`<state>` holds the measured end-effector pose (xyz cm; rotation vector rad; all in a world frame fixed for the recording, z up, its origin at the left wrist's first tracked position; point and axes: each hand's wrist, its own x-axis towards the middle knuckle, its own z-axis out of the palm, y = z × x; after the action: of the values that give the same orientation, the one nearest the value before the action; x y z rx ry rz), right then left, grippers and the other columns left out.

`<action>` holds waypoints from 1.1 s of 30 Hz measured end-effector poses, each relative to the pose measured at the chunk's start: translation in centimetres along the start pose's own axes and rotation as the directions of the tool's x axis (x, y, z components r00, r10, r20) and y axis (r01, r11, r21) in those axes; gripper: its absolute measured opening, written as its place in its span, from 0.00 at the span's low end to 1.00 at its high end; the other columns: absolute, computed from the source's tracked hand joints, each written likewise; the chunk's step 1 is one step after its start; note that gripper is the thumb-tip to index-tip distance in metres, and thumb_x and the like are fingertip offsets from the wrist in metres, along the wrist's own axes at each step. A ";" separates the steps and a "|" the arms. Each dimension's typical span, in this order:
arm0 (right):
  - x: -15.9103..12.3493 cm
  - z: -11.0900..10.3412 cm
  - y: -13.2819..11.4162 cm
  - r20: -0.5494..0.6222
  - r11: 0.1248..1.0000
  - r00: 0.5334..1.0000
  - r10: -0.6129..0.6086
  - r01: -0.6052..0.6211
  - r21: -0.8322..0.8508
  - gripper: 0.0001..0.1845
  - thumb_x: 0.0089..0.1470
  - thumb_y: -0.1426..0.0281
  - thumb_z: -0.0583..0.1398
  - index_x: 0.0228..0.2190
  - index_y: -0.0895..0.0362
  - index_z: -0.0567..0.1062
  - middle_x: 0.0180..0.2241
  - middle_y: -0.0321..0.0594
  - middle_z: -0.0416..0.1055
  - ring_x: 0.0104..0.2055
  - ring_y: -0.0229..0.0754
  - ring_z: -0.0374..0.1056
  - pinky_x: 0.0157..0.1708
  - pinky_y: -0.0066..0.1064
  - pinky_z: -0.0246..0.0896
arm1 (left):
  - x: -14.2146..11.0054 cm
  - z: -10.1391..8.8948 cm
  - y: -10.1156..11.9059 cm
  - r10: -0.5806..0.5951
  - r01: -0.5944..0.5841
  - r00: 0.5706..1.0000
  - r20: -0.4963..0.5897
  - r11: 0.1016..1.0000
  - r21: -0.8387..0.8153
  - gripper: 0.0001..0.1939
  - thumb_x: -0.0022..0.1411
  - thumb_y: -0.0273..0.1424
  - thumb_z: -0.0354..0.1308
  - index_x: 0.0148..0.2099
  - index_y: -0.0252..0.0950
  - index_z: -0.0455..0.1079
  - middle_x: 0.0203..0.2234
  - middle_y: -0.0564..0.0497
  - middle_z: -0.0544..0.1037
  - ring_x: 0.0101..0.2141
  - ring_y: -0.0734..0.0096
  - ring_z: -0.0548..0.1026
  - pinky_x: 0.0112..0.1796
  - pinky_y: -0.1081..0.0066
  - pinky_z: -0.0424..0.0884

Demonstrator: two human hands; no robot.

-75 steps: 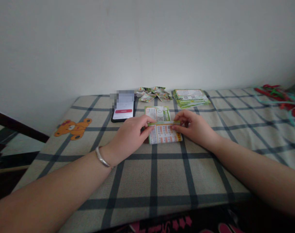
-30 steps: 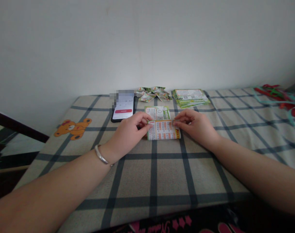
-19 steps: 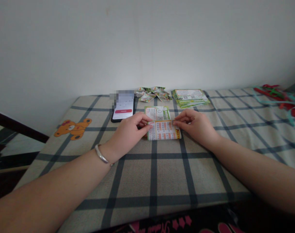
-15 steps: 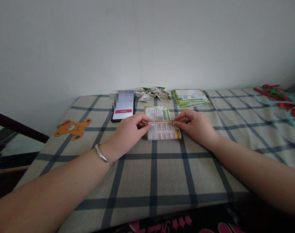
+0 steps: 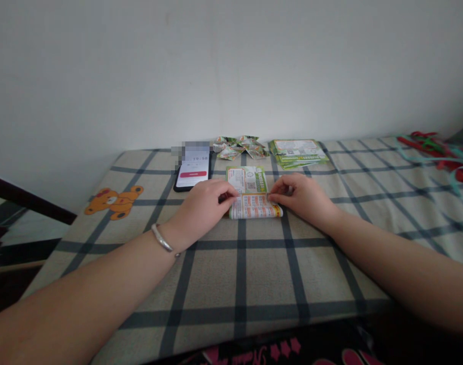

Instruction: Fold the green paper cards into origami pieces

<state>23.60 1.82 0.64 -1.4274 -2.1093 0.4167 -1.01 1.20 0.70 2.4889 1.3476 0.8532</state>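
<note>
A printed paper leaflet (image 5: 252, 205), green, white and orange, lies on the checked tablecloth in front of me. Its near part is bent over toward the far side, so a curved fold faces me and a flap edge crosses the sheet. My left hand (image 5: 210, 199) pinches the flap's left end between thumb and fingers. At the right end, my right hand (image 5: 301, 196) pinches the same edge. A silver bracelet (image 5: 162, 238) circles my left wrist. Just beyond my left hand lies a phone (image 5: 193, 167) with its screen lit.
Several folded paper pieces (image 5: 241, 148) sit near the wall, beside a stack of flat leaflets (image 5: 299, 152). Red, green and pale blue ribbons (image 5: 444, 154) lie at the far right. A bear cutout (image 5: 113, 201) is on the left of the checked tablecloth (image 5: 216, 279).
Both hands have shifted slightly toward me with the flap edge, exposing a little more of the leaflet's far part. The flap's print now curves more at the near fold.
</note>
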 end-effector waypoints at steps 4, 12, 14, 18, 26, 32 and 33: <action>0.2 0.2 0.2 0.014 1.000 1.000 -0.001 0.002 -0.017 0.05 0.49 0.65 0.66 0.26 0.54 0.77 0.26 0.35 0.72 0.30 0.39 0.64 0.29 0.31 0.55 | 0.1 0.2 -0.3 0.032 -0.033 0.999 0.015 0.999 0.039 0.02 0.60 0.26 0.60 0.35 0.37 0.74 0.32 0.52 0.79 0.35 0.67 0.75 0.39 0.65 0.69; 0.4 0.3 0.3 0.026 0.998 0.999 -0.026 0.027 -0.049 0.06 0.49 0.65 0.66 0.26 0.53 0.76 0.25 0.34 0.72 0.30 0.40 0.63 0.29 0.31 0.53 | 0.4 0.3 -0.3 0.035 -0.038 0.999 0.035 0.995 0.095 0.01 0.60 0.27 0.61 0.36 0.37 0.73 0.33 0.51 0.79 0.37 0.65 0.74 0.42 0.62 0.68; 0.4 0.2 0.3 0.027 0.998 0.999 -0.034 0.036 -0.060 0.06 0.49 0.64 0.66 0.26 0.53 0.77 0.25 0.34 0.72 0.30 0.40 0.63 0.30 0.32 0.52 | 0.3 0.4 -0.3 0.029 -0.032 0.999 0.034 0.995 0.097 0.02 0.60 0.27 0.60 0.37 0.37 0.73 0.33 0.51 0.79 0.37 0.64 0.74 0.42 0.62 0.68; 0.5 0.2 0.4 0.031 0.994 0.999 -0.039 0.042 -0.102 0.06 0.50 0.64 0.66 0.27 0.53 0.77 0.25 0.35 0.73 0.30 0.40 0.63 0.30 0.32 0.52 | 0.4 0.3 -0.3 0.021 -0.024 0.999 0.035 0.995 0.101 0.02 0.60 0.28 0.60 0.37 0.37 0.73 0.33 0.51 0.79 0.37 0.65 0.74 0.42 0.62 0.68; 0.4 0.0 0.4 0.032 0.970 0.985 -0.172 0.175 -0.169 0.05 0.52 0.65 0.66 0.30 0.53 0.78 0.30 0.37 0.74 0.35 0.42 0.66 0.38 0.35 0.57 | 0.5 0.1 -0.4 0.069 -0.079 0.995 0.074 0.988 0.135 0.04 0.61 0.29 0.60 0.39 0.36 0.75 0.36 0.48 0.79 0.39 0.62 0.74 0.44 0.61 0.68; 0.1 -0.2 -0.1 0.106 0.886 0.902 -0.418 0.430 -0.173 0.08 0.59 0.69 0.61 0.35 0.51 0.82 0.38 0.39 0.77 0.40 0.44 0.66 0.44 0.36 0.59 | 0.5 0.3 -0.7 0.093 -0.107 0.991 0.096 0.983 0.152 0.07 0.61 0.27 0.59 0.43 0.34 0.74 0.39 0.45 0.76 0.42 0.61 0.72 0.46 0.60 0.68; 0.1 -0.2 -0.2 0.127 0.880 0.894 -0.430 0.447 -0.163 0.09 0.59 0.69 0.60 0.35 0.50 0.82 0.38 0.39 0.77 0.40 0.44 0.66 0.43 0.36 0.59 | 0.5 0.2 -0.7 0.102 -0.115 0.991 0.092 0.981 0.158 0.07 0.61 0.26 0.59 0.43 0.34 0.74 0.40 0.45 0.75 0.43 0.61 0.72 0.46 0.60 0.68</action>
<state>23.56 1.81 0.96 -0.9860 -2.5119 0.1017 -1.16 1.98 0.43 2.7115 1.3130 0.6755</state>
